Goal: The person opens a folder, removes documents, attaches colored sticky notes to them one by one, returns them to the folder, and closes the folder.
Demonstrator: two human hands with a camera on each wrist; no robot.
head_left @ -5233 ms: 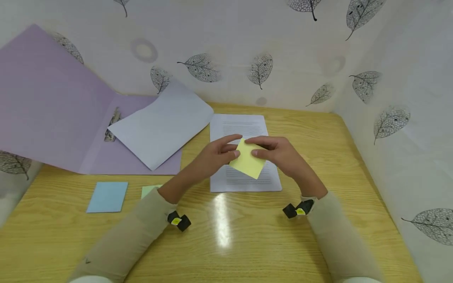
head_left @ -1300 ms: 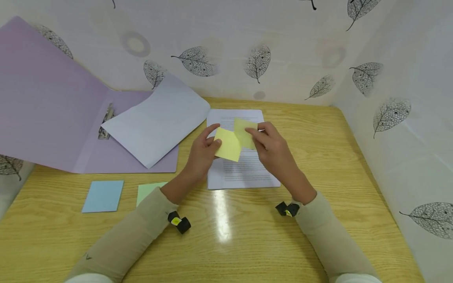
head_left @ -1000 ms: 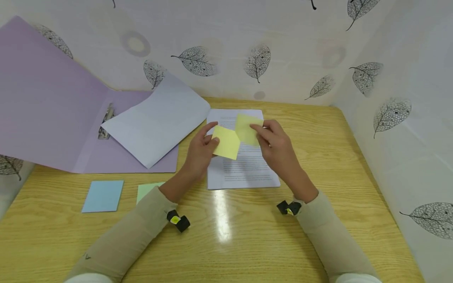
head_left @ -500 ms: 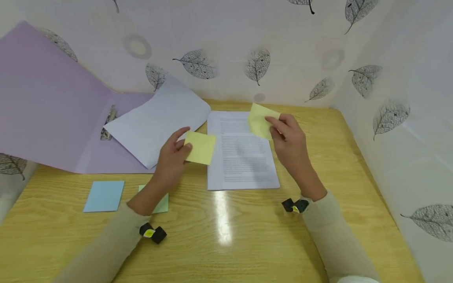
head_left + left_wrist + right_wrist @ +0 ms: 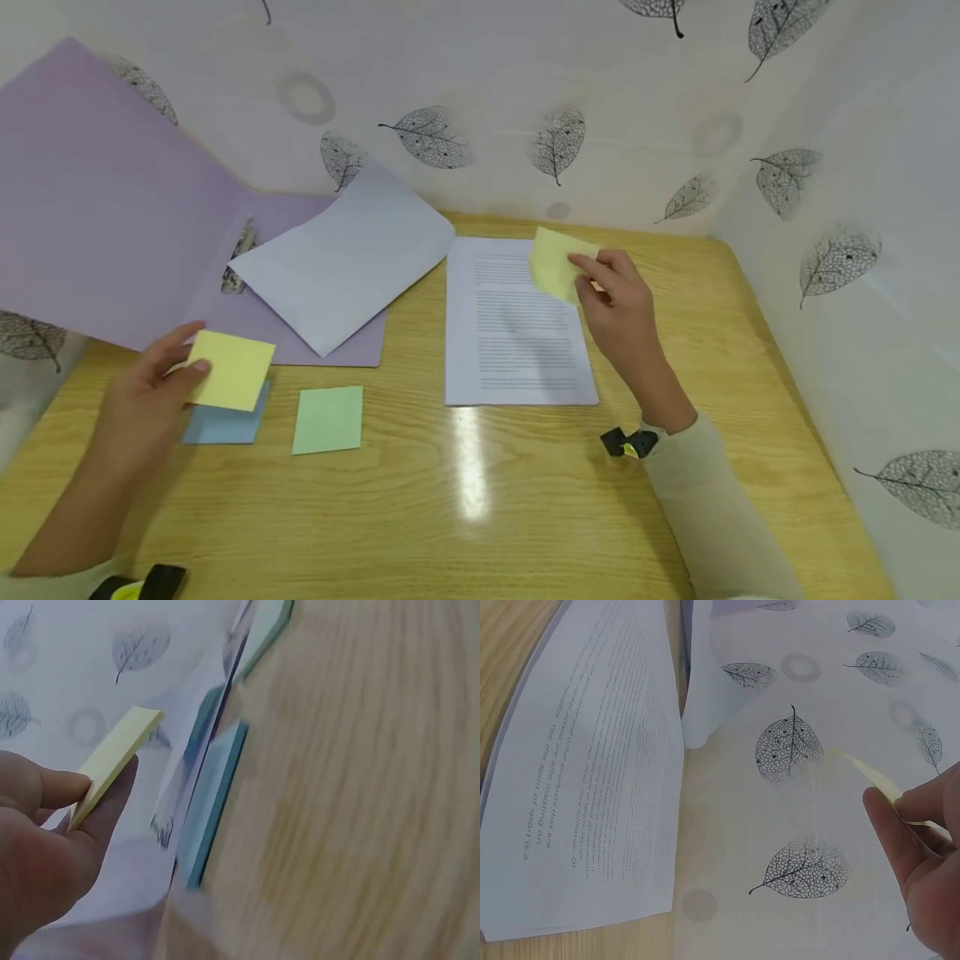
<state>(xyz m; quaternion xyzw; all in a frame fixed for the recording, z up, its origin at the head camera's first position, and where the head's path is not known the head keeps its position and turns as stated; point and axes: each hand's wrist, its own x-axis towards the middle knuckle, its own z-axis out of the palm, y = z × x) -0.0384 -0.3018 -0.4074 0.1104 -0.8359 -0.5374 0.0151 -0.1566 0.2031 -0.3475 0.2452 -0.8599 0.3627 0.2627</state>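
- Your left hand (image 5: 142,412) pinches the yellow pad (image 5: 234,372) between thumb and fingers; the left wrist view shows it raised clear of the blue pad (image 5: 219,428).
- Lowered straight down, it could land on the blue pad — in the head view the two overlap.
- Your right hand (image 5: 618,302) pinches one yellow sheet (image 5: 551,265) by its edge, above the top right of the printed pages (image 5: 517,342).
- That sheet bows, so a harder pinch may crease it; its glue strip, which you can't make out, might cling to your fingers or stick down crooked.
- The green pad (image 5: 327,420) lies flat on the table (image 5: 405,517), beside the blue one.
- Farther out, a loose white sheet (image 5: 348,258) overhangs the open purple folder (image 5: 112,200) — a brushing sleeve could drag it across the pages.
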